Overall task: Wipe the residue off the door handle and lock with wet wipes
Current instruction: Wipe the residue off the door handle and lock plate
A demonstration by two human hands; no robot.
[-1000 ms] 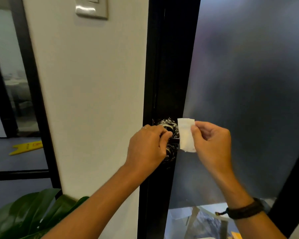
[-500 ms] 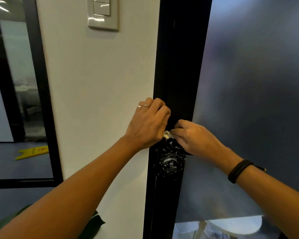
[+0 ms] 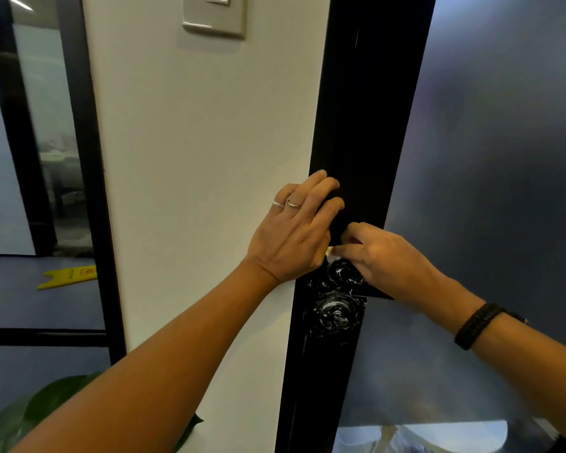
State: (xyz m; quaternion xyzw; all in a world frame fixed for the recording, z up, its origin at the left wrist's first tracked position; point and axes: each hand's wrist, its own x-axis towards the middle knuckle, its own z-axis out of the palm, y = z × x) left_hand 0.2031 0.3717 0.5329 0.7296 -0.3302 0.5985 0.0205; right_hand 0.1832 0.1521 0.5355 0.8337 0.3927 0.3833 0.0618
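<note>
Black door frame [image 3: 370, 125] runs top to bottom mid-view, cream wall [image 3: 193, 158] on its left edge, frosted glass panel [image 3: 504, 158] on its right. Door handle base [image 3: 342, 273] and lock [image 3: 337, 313] sit low on the frame, one above the other, both smeared with white residue. Left hand [image 3: 294, 237] lies flat across the wall-to-frame edge just above the handle, fingers loosely spread, fingertips on the black frame, holding nothing, two rings on it. Right hand [image 3: 383, 256] comes in from the glass side, fingers pinched narrow on a wet wipe [image 3: 330, 251]; only a small white corner shows, pressed at the top of the handle base, touching the left hand's thumb side. Rest of the wipe is hidden under the hand. Black bracelet [image 3: 476, 325] on right wrist. Lock below is uncovered, open room around it and down the frame. Light switch [image 3: 214, 14] well above. Green plant leaf [image 3: 30, 416] bottom left; yellow floor sign [image 3: 67, 276] far left, behind the glass partition.
</note>
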